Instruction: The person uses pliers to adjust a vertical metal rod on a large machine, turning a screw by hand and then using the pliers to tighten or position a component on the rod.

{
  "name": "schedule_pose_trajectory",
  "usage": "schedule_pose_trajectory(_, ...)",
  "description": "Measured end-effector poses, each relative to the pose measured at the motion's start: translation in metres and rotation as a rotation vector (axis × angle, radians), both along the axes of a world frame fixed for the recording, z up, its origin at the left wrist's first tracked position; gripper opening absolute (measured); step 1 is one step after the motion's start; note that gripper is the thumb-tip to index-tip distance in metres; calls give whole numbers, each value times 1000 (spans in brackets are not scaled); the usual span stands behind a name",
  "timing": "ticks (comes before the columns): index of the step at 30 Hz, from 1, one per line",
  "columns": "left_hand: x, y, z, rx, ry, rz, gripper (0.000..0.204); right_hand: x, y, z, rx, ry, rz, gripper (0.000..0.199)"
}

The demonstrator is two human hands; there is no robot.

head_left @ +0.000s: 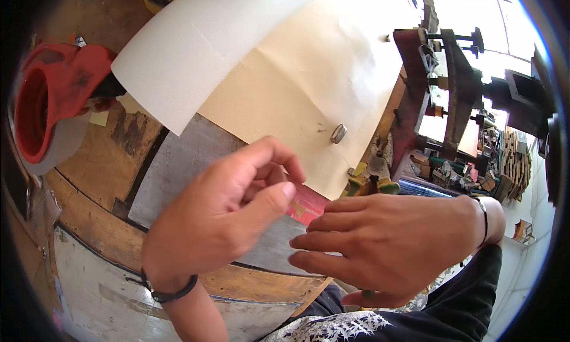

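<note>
We note our left hand (222,214) raised over the bench (89,176), fingers (279,196) curled loosely together, thumb near the forefinger; whether anything is pinched between them we cannot tell. Our right hand (392,244) lies flat, fingers together and extended leftward, nothing clamped in them. A red piece (309,205) lies on the grey metal sheet (184,164), just beyond the right fingertips and below the left ones, partly hidden by both hands. Cream paper (309,75) covers the bench farther back, a small metal lump (338,133) resting on it. A red tape roll (44,104) sits at far left.
</note>
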State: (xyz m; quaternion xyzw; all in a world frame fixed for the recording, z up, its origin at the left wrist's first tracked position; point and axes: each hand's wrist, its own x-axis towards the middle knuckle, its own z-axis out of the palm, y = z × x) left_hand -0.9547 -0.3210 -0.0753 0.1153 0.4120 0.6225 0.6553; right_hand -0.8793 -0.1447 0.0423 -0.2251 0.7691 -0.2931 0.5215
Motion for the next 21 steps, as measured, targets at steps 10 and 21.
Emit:
schedule_pose_trajectory(10, 27, 17, -7, 245, 130, -334, 93, 14, -10, -23, 0, 72, -40, 23)
schedule_pose_trajectory(21, 79, 4, 55, -188, 549, 255, 130, 19, -9, -41, -58, -34, 22, 22)
